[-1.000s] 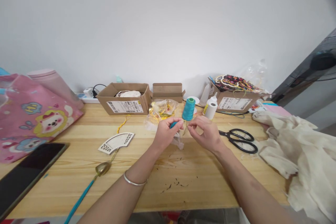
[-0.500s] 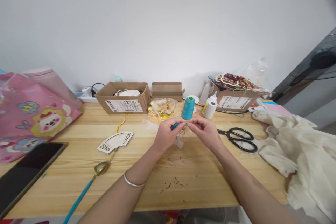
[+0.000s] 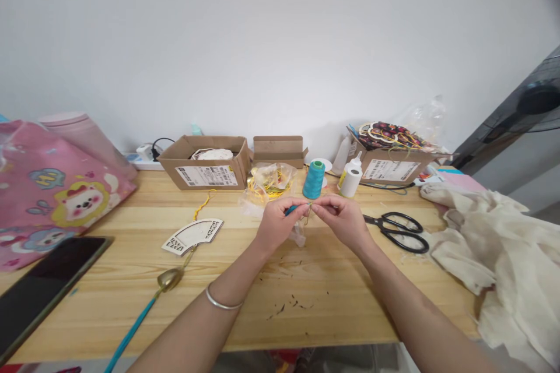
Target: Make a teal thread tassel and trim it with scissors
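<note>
Nearest the viewer, a teal tassel [image 3: 130, 335] runs out over the near edge of the wooden bench [image 3: 227, 326], left of centre. Its gold cap [image 3: 170, 279] joins by a short cord to a pale fan-shaped plaque [image 3: 192, 236], which lies flat and carries a yellow cord [image 3: 202, 207] at its far side. Dark scraps [image 3: 294, 303] are scattered near the middle of the near edge. A phone [image 3: 48, 291] lies at the near left corner; cream cloth [image 3: 516, 280] is heaped along the right edge.

Above the middle of the bench, the two hands meet almost fingertip to fingertip. The left hand [image 3: 276, 222], with a bangle [image 3: 221, 301] on its forearm, is closed around a small blue bundle [image 3: 290, 210], largely hidden by the fingers. The right hand [image 3: 339, 218] has thumb and forefinger pressed together on a thin, brownish cord [image 3: 307, 219], whose loose part hangs between the hands. Black-handled scissors [image 3: 402, 232] lie right of the right hand, toward the right edge.

Beyond the hands, a teal thread cone [image 3: 314, 180] stands upright between a clear bag of yellow cords [image 3: 271, 183] and a white nozzle bottle [image 3: 354, 164]. A pink printed bag [image 3: 56, 198] leans at the left edge. Along the far edge stand a labelled carton [image 3: 206, 176], a smaller open carton [image 3: 279, 154] and, toward the far right corner, a heaped carton [image 3: 391, 172].
</note>
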The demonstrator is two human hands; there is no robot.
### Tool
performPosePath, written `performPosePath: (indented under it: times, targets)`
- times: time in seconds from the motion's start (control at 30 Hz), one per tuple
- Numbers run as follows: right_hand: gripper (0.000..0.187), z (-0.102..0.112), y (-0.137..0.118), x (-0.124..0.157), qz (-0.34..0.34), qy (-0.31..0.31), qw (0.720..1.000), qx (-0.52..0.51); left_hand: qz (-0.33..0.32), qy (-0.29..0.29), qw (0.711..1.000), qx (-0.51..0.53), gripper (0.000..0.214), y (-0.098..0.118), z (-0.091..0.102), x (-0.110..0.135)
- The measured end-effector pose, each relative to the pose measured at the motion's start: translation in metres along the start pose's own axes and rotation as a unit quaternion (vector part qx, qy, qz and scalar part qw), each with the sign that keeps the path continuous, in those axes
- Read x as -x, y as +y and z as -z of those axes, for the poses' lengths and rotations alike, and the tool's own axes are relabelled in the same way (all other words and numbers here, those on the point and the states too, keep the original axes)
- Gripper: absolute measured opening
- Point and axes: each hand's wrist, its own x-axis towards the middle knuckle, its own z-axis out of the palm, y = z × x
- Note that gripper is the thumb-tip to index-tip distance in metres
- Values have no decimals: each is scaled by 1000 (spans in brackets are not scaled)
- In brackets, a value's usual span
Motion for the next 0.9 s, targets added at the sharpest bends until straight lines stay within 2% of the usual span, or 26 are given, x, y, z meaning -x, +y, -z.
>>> performPosePath:
  times: [0.17,0.3,0.4,0.7,0.8,0.9]
  targets:
    - [14,2,-2,1,89,21,988,121,22,-6,1000,17,18,-1,-1,0]
    - [13,3,-3,1,139,25,977,162,39,-9,999,32,19,-1,-1,1]
    - [13,3,-3,1,125,28,980,149,43,-7,998,39,19,-1,-1,0]
    - [21,0,1,-1,14,9,999,33,36,5,998,44,18,-2,-2,0]
    - [21,1,3,-1,32,14,998,54,32,5,999,37,18,-3,-1,1]
    - [17,2,3,-1,79,20,992,97,34,6,999,38,19,-4,-1,0]
